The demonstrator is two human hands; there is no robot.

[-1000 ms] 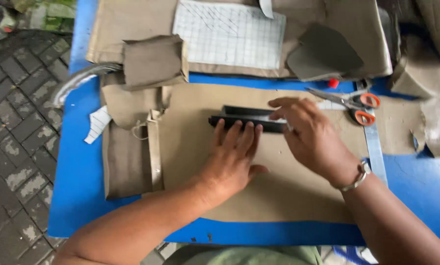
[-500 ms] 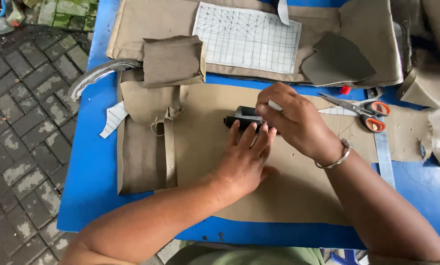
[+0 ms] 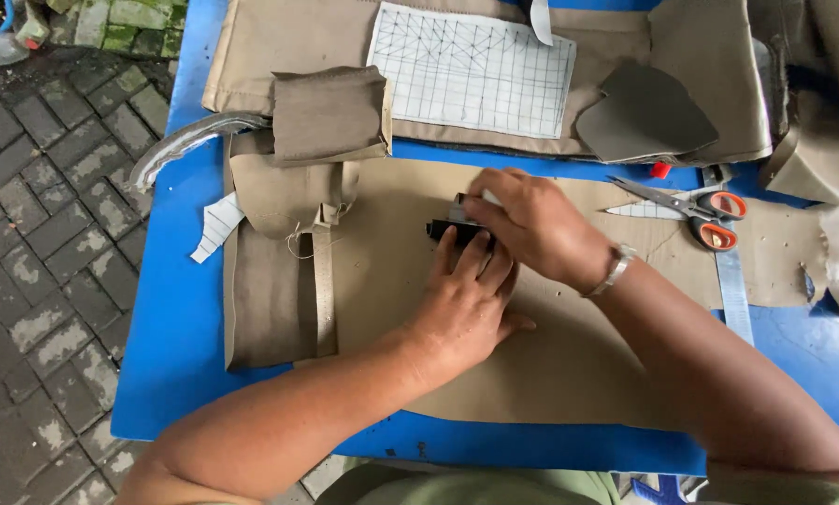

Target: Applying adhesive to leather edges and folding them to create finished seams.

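Observation:
A narrow black strip lies on a large tan fabric sheet spread over the blue table. My left hand lies flat on the sheet, its fingertips pressing the strip's near edge. My right hand covers most of the strip from the far side, fingers curled over it, with something pale just showing under them. Only the strip's left end is visible. A metal bracelet sits on my right wrist.
Orange-handled scissors lie right of my hands beside a blue ruler strip. Folded tan pieces lie left, a gridded white pattern sheet and a grey cut shape beyond. Brick paving borders the table's left edge.
My right hand slid left along the black strip, which now shows far less of its length. My left hand stayed pressed beside it. The camera view shifted.

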